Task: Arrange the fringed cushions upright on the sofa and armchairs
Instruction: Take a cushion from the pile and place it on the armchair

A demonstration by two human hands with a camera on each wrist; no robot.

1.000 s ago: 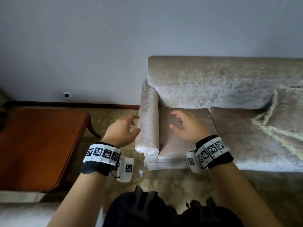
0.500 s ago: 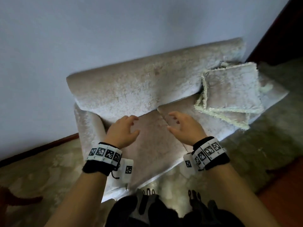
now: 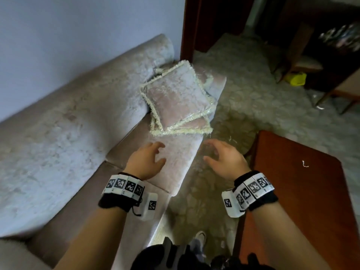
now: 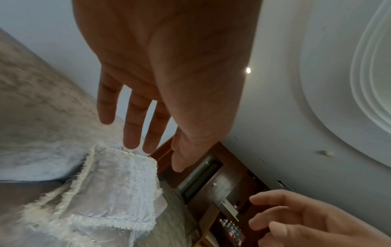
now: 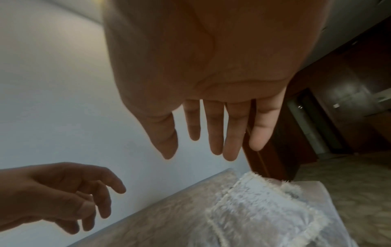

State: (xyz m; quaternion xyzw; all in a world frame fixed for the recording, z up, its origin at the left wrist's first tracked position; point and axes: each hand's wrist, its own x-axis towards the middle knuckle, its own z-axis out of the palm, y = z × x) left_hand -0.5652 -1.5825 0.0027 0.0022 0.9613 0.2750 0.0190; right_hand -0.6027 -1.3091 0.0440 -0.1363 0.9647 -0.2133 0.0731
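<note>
Both hands now hang nearer the cushions (image 3: 176, 98) than half a second back, when the stack sat off toward the frame's right. Those cushions lie flat, one on another, at the sofa's (image 3: 64, 121) far end, centre of the head view, leaning partly on its backrest. Left hand (image 3: 146, 161) hovers over the seat, fingers (image 4: 131, 127) loosely spread and empty. Right hand (image 3: 226, 160), lower right of centre, hangs past the seat edge above the floor, fingers (image 5: 213, 132) straight, parted, empty. Palms face inward, likely readied to take the top cushion by both sides. Beside them, at right, stands a wooden table (image 3: 303, 191).
</note>
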